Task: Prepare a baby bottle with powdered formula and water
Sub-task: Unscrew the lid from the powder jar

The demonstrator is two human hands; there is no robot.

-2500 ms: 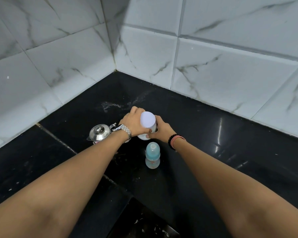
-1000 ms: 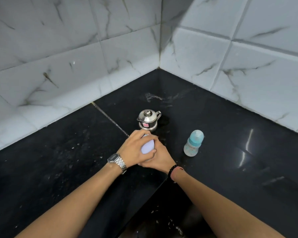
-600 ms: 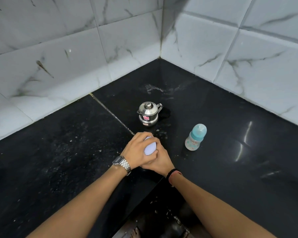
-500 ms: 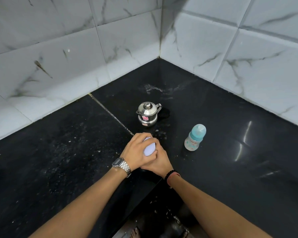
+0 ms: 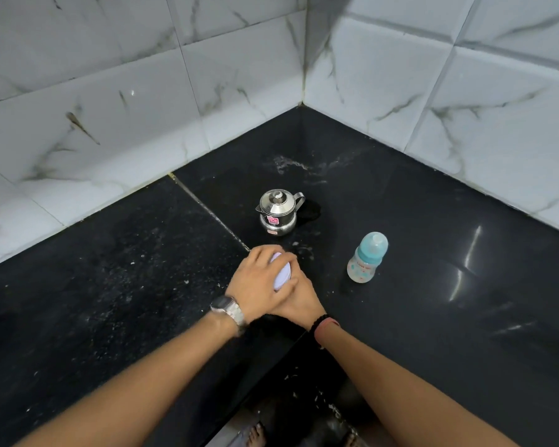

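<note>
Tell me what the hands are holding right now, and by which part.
Both hold the white container: the left hand grips over its lid from above, the right hand wraps its body lower down. The baby bottle stands untouched.

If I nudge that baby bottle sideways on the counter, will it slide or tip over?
The baby bottle looks apt to tip: it stands upright, tall and narrow, with a domed cap on top. It seems nearly empty through its clear body, so probably light. The counter is glossy, so a low push might slide it instead.
</note>
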